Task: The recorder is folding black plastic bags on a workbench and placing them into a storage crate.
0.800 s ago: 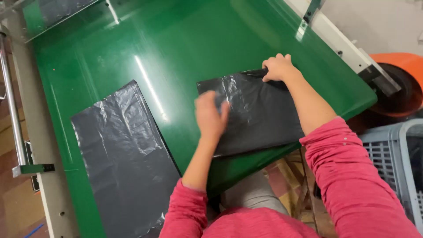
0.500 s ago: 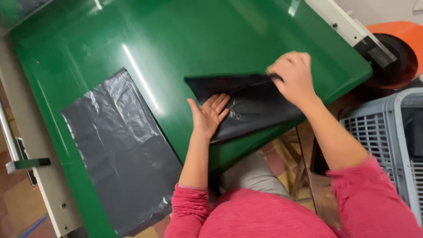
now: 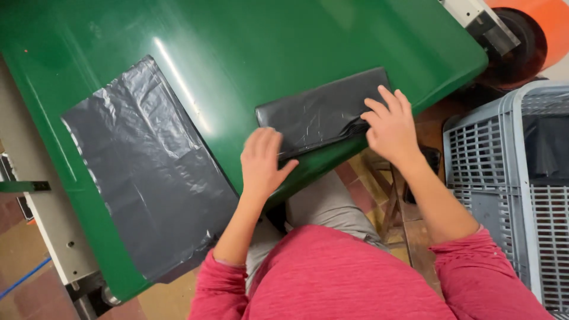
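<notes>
Both hands flat, fingers spread, gripping nothing. Left hand [image 3: 262, 161] presses near-left corner of folded black bag [image 3: 320, 112]; right hand [image 3: 390, 125] presses its right end. Bag lies at near edge of green table [image 3: 284, 41]. Unfolded black bag [image 3: 145, 166] well left of it; grey crate [image 3: 515, 178] right of table.

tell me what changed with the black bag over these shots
The folded black bag went from a wide sheet to a narrow strip, its far side folded over. The right hand came from the far edge to press its right end; the left hand flattens the near corner. The flat bag stayed put.
</notes>
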